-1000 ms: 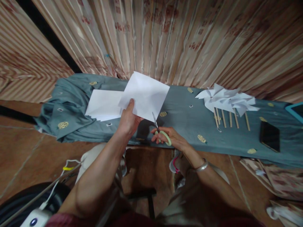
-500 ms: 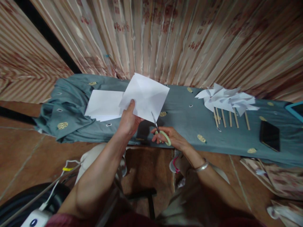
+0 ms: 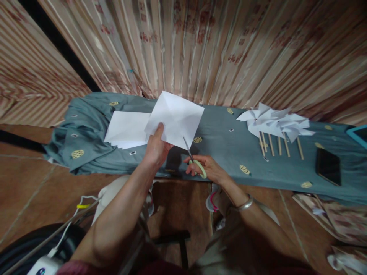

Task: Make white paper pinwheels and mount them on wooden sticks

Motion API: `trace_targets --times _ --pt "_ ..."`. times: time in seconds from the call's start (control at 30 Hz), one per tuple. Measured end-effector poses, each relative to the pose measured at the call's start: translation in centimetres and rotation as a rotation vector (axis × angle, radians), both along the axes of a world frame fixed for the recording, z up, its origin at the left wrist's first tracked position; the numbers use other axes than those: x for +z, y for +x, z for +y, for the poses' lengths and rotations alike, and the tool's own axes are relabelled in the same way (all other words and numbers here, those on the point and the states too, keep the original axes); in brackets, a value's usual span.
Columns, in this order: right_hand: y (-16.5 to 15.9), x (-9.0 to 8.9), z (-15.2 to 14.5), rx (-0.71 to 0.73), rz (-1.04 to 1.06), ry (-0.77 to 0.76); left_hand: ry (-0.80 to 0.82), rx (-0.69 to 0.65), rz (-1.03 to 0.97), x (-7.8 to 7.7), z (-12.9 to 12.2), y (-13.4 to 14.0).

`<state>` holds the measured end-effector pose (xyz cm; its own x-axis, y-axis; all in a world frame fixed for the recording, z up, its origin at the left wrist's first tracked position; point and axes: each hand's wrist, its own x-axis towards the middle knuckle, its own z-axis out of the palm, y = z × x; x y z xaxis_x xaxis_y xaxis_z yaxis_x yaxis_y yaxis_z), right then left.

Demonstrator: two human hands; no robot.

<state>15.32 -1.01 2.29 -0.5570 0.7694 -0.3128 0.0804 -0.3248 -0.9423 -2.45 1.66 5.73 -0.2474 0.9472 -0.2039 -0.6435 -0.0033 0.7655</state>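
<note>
My left hand pinches a white square sheet of paper at its lower left edge, thumb on top. Faint crease lines cross the sheet. In my right hand is a pair of scissors with pale green handles, my fingers through the loops. One blade lies over the paper near its lower right corner; the other blade is hidden, apparently behind the sheet. To the left, partly overlapped by the held sheet, lies a stack of white paper on the green cloth.
Several paper pinwheels with wooden sticks lie to the right. Beyond them are a black phone and a blue-edged device. A pleated curtain hangs behind the cloth-covered surface. A white cable runs at lower left.
The view has shifted slightly. Both hands, the sheet and the scissors keep nearly the same places relative to each other.
</note>
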Motion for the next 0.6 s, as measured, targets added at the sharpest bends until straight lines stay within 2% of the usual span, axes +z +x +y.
trace_targets --times 0.3,0.6 --pt "-0.31 0.0 0.07 -0.037 0.021 -0.067 -0.009 0.061 -0.037 0.46 0.08 0.1" --pt "-0.27 -0.09 0.04 -0.052 0.007 -0.079 0.01 0.041 -0.023 0.09 0.21 -0.11"
